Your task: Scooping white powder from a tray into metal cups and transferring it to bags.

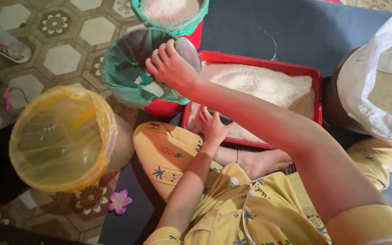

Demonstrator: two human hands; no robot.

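My right hand (172,67) reaches across my body and grips a small metal cup (188,52), tilted over a red bucket lined with a green bag (123,68) that has a little white rice at its bottom. My left hand (213,125) rests flat on the near edge of a red tray (259,63) heaped with white rice, touching a dark object lying there. I sit cross-legged in yellow patterned clothes, one bare foot under the tray's front edge.
An empty bucket lined with a yellow bag (62,138) stands at my left. A second green-lined bucket (171,13) full of rice is behind. A large white sack of rice (379,81) stands at right. A pink flower (120,201) lies on the tiled floor.
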